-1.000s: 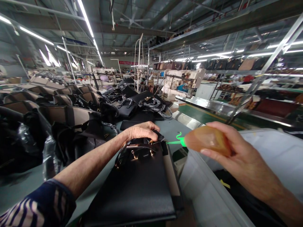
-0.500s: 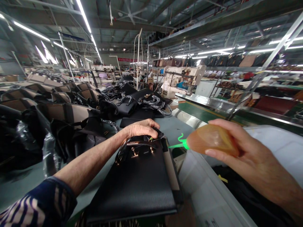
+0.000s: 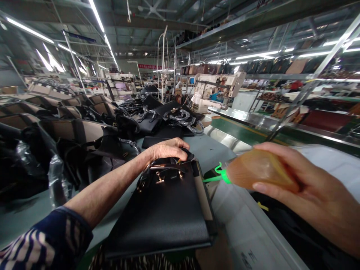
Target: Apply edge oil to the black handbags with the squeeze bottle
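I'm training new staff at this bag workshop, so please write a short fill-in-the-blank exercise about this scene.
1. The nozzle of the squeeze bottle in the right hand is ____.
2. The left hand rests on a ____ handbag.
3. The metal fitting on that handbag is ____ in colour.

Missing words: green; black; gold.

Grey workbench (image 3: 216, 150): black leather handbag (image 3: 160, 213) flat; more black handbags (image 3: 157, 125) piled beyond.
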### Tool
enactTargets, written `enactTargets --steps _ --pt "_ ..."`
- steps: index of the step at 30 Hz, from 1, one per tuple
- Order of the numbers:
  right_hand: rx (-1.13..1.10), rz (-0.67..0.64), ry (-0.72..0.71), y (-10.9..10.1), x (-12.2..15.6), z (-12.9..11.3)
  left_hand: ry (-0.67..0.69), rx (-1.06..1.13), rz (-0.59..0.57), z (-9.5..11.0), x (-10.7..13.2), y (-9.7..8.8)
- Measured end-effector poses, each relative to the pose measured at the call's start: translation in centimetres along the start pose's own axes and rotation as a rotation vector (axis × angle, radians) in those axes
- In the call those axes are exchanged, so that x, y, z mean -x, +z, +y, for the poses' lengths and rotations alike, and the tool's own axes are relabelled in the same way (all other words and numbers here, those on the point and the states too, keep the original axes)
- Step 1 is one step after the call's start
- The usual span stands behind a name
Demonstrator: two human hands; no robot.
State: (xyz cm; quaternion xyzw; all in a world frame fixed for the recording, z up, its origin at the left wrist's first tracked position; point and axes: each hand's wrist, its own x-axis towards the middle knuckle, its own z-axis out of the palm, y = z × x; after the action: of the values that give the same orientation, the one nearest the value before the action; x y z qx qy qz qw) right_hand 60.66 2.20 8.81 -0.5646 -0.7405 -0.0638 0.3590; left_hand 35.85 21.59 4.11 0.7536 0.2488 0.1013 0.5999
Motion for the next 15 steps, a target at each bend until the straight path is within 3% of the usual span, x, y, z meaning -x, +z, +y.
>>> enactTargets --steps 15 --pt "-0.018 -0.013 0.072 -0.7 2.7 0.8 -0.003 0.008 0.018 0.5 0.3 0.2"
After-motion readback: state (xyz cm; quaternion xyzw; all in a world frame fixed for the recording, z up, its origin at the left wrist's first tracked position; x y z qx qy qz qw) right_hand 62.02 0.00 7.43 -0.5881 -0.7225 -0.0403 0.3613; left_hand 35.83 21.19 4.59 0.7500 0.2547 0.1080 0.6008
